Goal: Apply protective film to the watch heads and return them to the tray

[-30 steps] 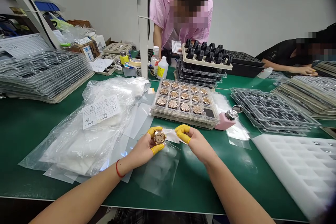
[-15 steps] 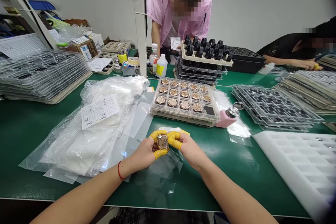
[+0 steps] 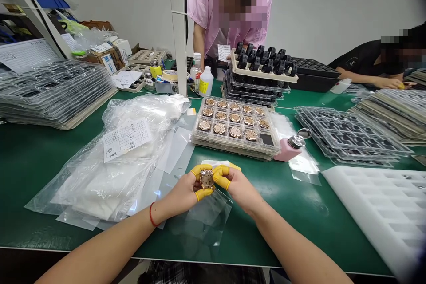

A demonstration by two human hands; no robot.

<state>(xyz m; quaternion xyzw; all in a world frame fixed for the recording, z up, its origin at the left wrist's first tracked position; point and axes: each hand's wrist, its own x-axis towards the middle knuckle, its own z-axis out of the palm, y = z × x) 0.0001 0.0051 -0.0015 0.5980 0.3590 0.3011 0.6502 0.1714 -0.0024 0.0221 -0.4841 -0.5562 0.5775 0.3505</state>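
A rose-gold watch case (image 3: 207, 179) is held up over the green table, its engraved round face turned toward me. My left hand (image 3: 187, 191) grips it from the left, with yellow finger cots on the thumb and fingers. From the right, my right hand (image 3: 234, 183), also in yellow finger cots, pinches the case's edge. Just beyond my hands lie a white cloth and a yellow piece (image 3: 235, 166). Farther back, a clear tray of watch cases (image 3: 234, 131) tops a stack; its front right compartment holds no case.
Plastic bags with a paper label (image 3: 127, 140) spread on the left. Right of the tray stands a pink pump bottle (image 3: 289, 147). A white foam tray (image 3: 346, 186) fills the right front. A person in pink (image 3: 203, 4) stands opposite, behind stacked trays of black watches (image 3: 264, 67).
My hands and the watch case stay almost in place; the case's face is turned slightly and its engraving shows more clearly. The view has shifted a little.
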